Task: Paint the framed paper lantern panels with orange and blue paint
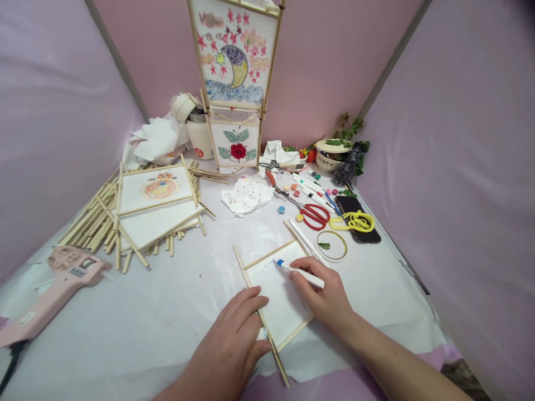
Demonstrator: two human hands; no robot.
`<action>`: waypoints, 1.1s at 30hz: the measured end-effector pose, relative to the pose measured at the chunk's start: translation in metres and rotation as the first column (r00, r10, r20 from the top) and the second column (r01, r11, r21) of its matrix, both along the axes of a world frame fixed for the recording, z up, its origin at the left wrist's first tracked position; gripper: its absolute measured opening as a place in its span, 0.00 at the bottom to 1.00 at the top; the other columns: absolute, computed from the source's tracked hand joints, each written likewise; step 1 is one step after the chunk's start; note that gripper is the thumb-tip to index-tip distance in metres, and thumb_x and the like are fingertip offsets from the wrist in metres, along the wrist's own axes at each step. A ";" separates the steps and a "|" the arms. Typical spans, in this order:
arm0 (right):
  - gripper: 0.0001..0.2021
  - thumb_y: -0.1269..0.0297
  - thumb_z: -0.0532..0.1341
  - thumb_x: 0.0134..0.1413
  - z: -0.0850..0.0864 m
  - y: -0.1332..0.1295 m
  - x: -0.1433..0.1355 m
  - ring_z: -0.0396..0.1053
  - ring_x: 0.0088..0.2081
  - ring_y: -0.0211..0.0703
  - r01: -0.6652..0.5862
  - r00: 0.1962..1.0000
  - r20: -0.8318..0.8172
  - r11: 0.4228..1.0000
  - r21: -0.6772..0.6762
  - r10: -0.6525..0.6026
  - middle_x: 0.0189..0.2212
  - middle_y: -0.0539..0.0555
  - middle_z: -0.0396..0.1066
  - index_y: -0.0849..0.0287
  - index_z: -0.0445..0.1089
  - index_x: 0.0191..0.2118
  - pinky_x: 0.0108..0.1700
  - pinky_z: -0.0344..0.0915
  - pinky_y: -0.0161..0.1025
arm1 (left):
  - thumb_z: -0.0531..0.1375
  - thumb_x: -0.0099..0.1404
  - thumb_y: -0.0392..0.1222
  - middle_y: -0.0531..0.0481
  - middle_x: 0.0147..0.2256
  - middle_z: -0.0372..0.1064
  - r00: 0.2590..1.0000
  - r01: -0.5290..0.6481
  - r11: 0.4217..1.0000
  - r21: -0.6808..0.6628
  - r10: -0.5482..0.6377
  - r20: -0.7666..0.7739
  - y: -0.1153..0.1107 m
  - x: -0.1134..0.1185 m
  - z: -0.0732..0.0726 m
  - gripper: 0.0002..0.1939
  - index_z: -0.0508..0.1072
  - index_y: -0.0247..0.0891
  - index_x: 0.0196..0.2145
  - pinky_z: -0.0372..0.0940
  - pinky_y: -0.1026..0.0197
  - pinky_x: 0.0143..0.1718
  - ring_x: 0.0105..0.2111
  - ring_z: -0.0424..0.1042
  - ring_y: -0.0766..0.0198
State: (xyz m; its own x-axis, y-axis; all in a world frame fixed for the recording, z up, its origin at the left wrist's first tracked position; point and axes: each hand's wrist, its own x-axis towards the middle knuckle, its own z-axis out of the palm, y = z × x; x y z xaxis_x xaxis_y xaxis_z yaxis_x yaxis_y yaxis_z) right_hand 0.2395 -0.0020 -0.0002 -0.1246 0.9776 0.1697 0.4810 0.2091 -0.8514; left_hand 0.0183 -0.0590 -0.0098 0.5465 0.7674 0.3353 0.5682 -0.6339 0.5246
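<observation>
A white panel in a wooden stick frame (276,303) lies tilted on the table in front of me. My right hand (321,284) pinches a white marker (307,275) with a blue end, its tip at the panel's upper left. Small dark marks show on the panel beside that tip. My left hand (238,328) grips the frame's left stick, fingertips over the edge and thumb lower down. A small white and bluish bit shows between its thumb and fingers, too hidden to name. Just past my right hand lies a capped white pen (304,236).
Scissors (315,216), yellow cord (355,221), a phone (370,236) and several markers (315,192) lie at right. A decorated lantern-like stand (234,120) rises behind. Sticks (96,217) and framed panels (156,189) are piled left, near a pink glue gun (54,295).
</observation>
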 end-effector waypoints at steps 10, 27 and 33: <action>0.08 0.60 0.59 0.59 0.004 0.002 0.002 0.73 0.39 0.44 0.039 0.996 -0.078 0.997 -0.070 -0.045 0.36 0.55 0.74 0.56 0.71 0.39 0.30 0.71 0.32 | 0.54 0.69 0.36 0.40 0.53 0.68 1.000 -0.008 0.999 -0.050 0.009 0.024 -0.002 -0.002 -0.009 0.02 0.65 0.39 0.37 0.62 0.44 0.59 0.62 0.57 0.50; 0.09 0.58 0.59 0.59 0.007 0.004 0.005 0.74 0.37 0.44 0.076 0.991 -0.106 0.994 -0.080 -0.084 0.34 0.56 0.75 0.57 0.71 0.38 0.29 0.71 0.32 | 0.53 0.71 0.39 0.39 0.53 0.68 0.999 -0.004 0.999 -0.035 0.005 0.033 0.000 -0.001 -0.011 0.04 0.64 0.39 0.36 0.62 0.45 0.60 0.62 0.57 0.50; 0.09 0.58 0.58 0.59 0.006 0.006 0.010 0.74 0.39 0.46 0.129 0.989 -0.058 0.990 -0.058 -0.132 0.36 0.56 0.74 0.56 0.71 0.38 0.30 0.72 0.34 | 0.53 0.71 0.39 0.39 0.53 0.69 0.999 -0.002 1.000 -0.025 0.003 0.042 -0.001 -0.002 -0.009 0.04 0.65 0.39 0.36 0.63 0.45 0.59 0.62 0.58 0.50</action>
State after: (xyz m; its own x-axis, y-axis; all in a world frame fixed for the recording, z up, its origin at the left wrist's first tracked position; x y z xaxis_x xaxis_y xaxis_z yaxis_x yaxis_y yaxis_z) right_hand 0.2491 0.0037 0.0059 0.0140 0.9927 0.1200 0.4473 0.1011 -0.8886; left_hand 0.0159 -0.0605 -0.0191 0.5306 0.7771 0.3386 0.5469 -0.6190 0.5637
